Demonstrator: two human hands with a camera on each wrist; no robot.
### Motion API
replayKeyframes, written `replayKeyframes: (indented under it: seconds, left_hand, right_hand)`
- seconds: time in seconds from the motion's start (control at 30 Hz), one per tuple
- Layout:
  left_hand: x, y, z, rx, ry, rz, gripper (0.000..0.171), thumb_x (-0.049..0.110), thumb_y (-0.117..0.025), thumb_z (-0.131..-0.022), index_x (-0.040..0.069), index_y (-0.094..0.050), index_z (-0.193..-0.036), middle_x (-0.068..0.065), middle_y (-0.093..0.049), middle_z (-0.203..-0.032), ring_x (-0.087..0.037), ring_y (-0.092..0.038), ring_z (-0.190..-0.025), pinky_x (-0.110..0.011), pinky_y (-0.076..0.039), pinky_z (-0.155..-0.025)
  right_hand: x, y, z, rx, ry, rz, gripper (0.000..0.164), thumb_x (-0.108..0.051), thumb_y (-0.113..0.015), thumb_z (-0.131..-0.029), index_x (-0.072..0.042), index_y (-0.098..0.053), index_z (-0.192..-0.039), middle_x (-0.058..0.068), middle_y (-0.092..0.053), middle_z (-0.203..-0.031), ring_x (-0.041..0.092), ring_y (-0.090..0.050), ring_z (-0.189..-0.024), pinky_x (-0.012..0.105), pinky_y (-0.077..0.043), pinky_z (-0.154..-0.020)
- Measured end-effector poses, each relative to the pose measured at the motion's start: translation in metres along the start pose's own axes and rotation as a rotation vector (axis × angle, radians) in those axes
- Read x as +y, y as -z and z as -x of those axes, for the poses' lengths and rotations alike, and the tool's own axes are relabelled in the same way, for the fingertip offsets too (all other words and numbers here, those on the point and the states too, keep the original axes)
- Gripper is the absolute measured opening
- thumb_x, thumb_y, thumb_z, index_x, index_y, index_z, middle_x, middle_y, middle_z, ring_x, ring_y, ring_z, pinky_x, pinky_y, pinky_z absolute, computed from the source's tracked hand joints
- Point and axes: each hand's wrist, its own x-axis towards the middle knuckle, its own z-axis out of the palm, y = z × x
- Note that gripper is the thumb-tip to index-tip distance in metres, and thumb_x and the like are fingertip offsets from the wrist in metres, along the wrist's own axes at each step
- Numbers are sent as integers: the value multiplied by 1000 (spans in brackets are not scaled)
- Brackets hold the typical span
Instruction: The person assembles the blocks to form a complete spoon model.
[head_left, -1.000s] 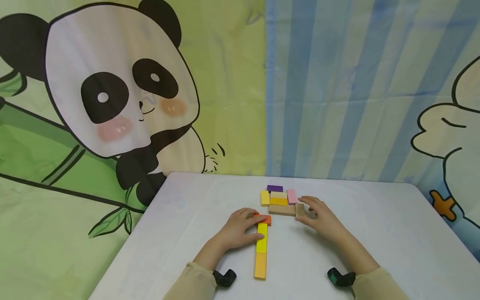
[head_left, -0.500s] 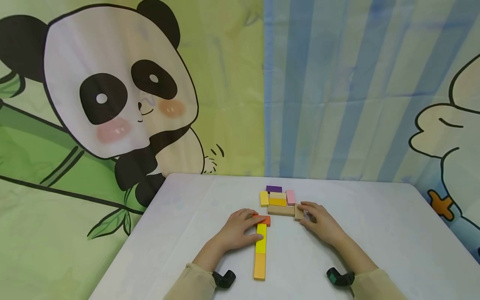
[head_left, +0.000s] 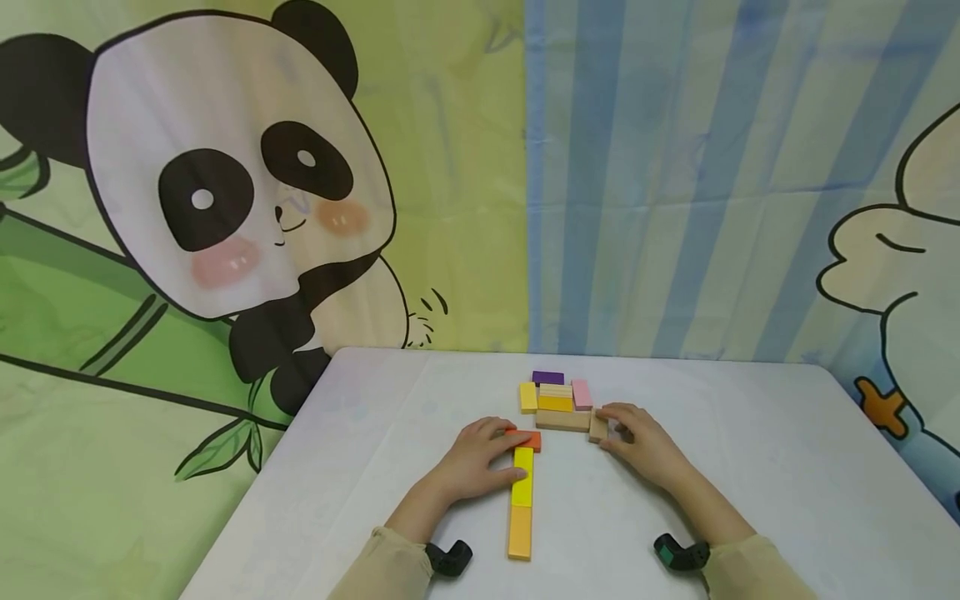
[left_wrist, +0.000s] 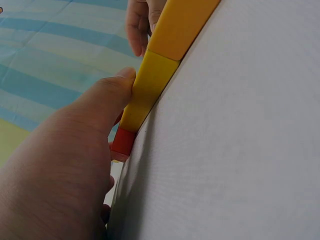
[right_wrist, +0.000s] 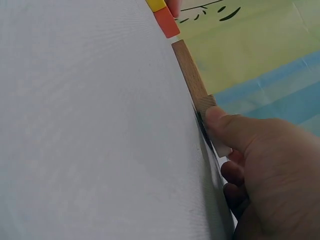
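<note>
My left hand (head_left: 474,458) lies over the upper end of a row of blocks. Its fingertips rest on an orange-red block (head_left: 535,442), while its thumb touches the side of a yellow block (head_left: 522,494). Below that, end to end, lies a light-orange block (head_left: 519,533). With thumb and index finger my right hand (head_left: 645,446) pinches a small plain wooden block (head_left: 597,427), set against the right end of a long wooden block (head_left: 562,421). In the right wrist view, the thumb (right_wrist: 220,120) covers part of the small wooden block.
Behind the long wooden block sit a yellow block (head_left: 528,397), a golden-yellow block (head_left: 555,403), cream strips (head_left: 555,390), a pink block (head_left: 581,394) and a purple block (head_left: 548,377). A white table (head_left: 787,467) carries everything; a printed curtain (head_left: 637,183) hangs behind.
The right hand's index finger has come down onto the small wooden block, which has shifted slightly toward me. My left hand has stayed in place on the row.
</note>
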Motion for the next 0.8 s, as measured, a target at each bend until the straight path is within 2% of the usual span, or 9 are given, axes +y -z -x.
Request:
replayKeyframes:
  seconds: [0.23, 0.47, 0.6, 0.8]
  left_hand:
    - [-1, 0, 1, 0, 5, -1, 60, 67, -52, -91, 51, -37, -147, 9, -46, -145, -21, -35, -142, -53, -26, -119]
    - [0, 0, 1, -1, 7, -8, 60, 69, -50, -91, 52, -36, -147, 10, -46, -145, -20, -35, -142, -52, -26, -120]
    - [0, 0, 0, -2, 10, -9, 60, 70, -50, -91, 53, -35, -146, 10, -46, -145, -20, -36, -142, -52, -26, -119]
    - [1, 0, -1, 7, 4, -15, 60, 71, -49, -91, 53, -35, -146, 11, -46, -145, -20, -36, -142, -53, -26, -119]
  right_hand:
    - [-2, 2, -3, -3, -19, -32, 47, -26, -76, -87, -15, -63, -131, 8, -57, -138, 17, -57, -100, 39, -50, -87]
    - [-17, 6, -7, -49, -38, -81, 48, -30, -79, -84, -24, -62, -129, 1, -57, -130, 16, -50, -91, 24, -47, -74]
    - [-35, 4, -5, -109, 33, -157, 54, -32, -79, -84, -23, -59, -134, -1, -53, -125, 15, -48, -87, 20, -44, -67]
    - [-64, -4, 5, -223, 200, -239, 64, -36, -76, -87, -17, -52, -143, -3, -44, -119, 16, -48, -83, 25, -45, -65]
